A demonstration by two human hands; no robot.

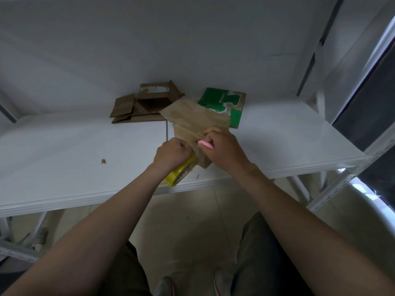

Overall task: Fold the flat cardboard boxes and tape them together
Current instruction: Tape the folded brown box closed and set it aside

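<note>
A folded brown cardboard box [193, 119] stands on the white table [74, 146], close to its front edge. My left hand [172, 154] is closed on a yellow roll of tape [181, 173] at the box's near left corner. My right hand [222, 149] grips a pink cutter [205, 144] and rests against the box's near side. A strip of clear tape seems to run between the roll and the box, too faint to be sure.
An open, torn brown box [147, 103] sits behind on the left, a flat green-printed cardboard [224, 105] behind on the right. A small cardboard scrap [103, 161] lies on the table's left part. White metal shelf posts [342, 189] stand at the right.
</note>
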